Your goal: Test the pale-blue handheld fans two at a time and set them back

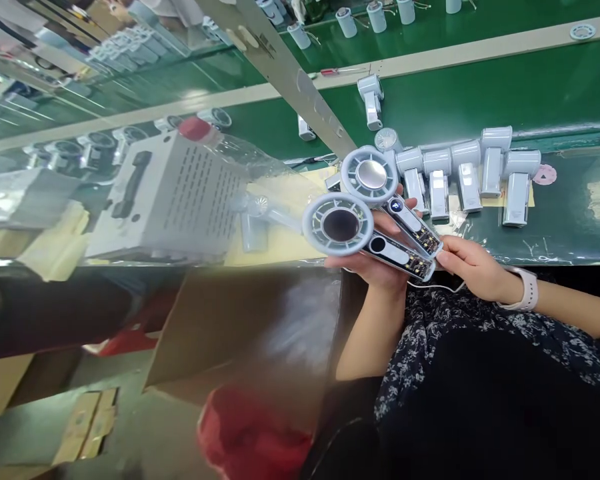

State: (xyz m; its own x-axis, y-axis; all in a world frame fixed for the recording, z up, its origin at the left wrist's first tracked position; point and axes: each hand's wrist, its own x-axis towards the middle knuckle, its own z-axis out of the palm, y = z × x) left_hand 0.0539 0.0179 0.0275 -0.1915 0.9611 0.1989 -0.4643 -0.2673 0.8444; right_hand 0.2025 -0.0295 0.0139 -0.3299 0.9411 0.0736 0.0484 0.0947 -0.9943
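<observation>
Two light-blue handheld fans rest side by side in my left hand (pixel 375 268), whose fingers wrap under their handles. The nearer fan (pixel 347 225) has a dark hub, and the farther fan (pixel 370 175) has a silvery hub and a small lit display. Circuit boards show at the lower ends of both handles. My right hand (pixel 473 267), with a pale watch strap at the wrist, pinches the end of the farther fan's handle. A thin white cable (pixel 445 288) hangs below the handles; where it leads is hidden. Just beyond my hands, several similar fans (pixel 437 163) lie in a row.
A grey vented metal box (pixel 180 193) stands on the bench at left. Behind it, a slanted metal bar (pixel 290 73) crosses the view. More fans and motor housings (pixel 347 23) sit on the green surface (pixel 445 93). An open cardboard box (pixel 245 333) stands below the bench edge.
</observation>
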